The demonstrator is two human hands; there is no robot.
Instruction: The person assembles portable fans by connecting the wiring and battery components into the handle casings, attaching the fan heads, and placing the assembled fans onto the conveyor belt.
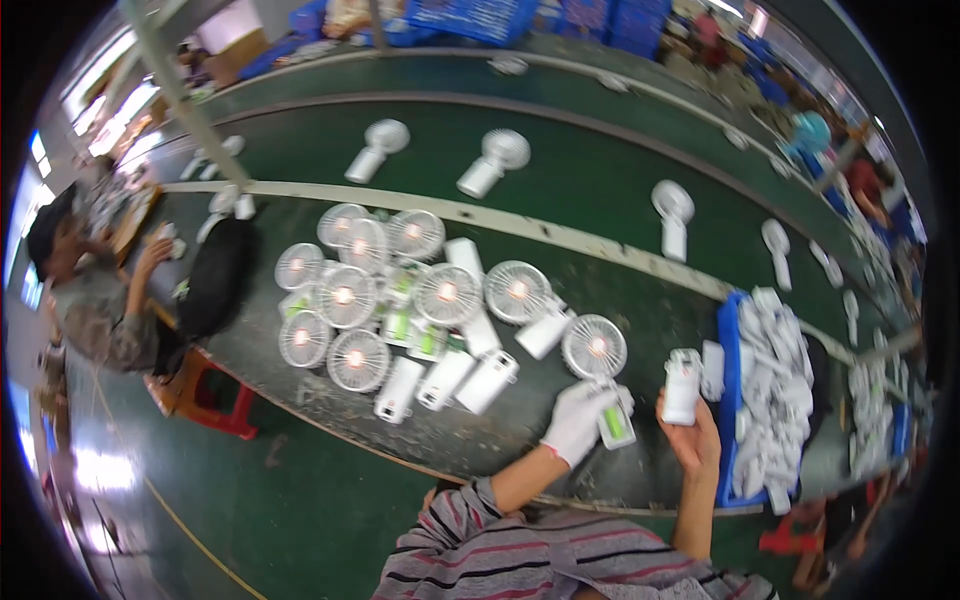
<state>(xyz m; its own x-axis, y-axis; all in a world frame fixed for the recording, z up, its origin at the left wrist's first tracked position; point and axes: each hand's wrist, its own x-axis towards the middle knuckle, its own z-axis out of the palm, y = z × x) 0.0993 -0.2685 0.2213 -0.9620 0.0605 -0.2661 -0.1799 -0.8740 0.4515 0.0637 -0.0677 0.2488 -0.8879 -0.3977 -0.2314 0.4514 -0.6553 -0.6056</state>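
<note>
My left hand (577,420), in a white glove, is closed on a small white handheld fan (594,347). The fan's round grille points away from me, and a green piece (613,420) shows in its handle. My bare right hand (693,438) has its fingers round a white oblong cover (682,385), held upright beside the blue bin. Left of my gloved hand lies a cluster of similar fans (447,294), some with green showing in their handles. Several white handles (486,382) point toward me at the cluster's near side.
A blue bin (730,420) heaped with white plastic parts (775,390) stands at my right. Beyond a pale rail (560,236), spaced-out fans lie on a green conveyor belt (590,170). At the left, a person (105,290) sits near a black bag (218,275) and a red stool (225,400).
</note>
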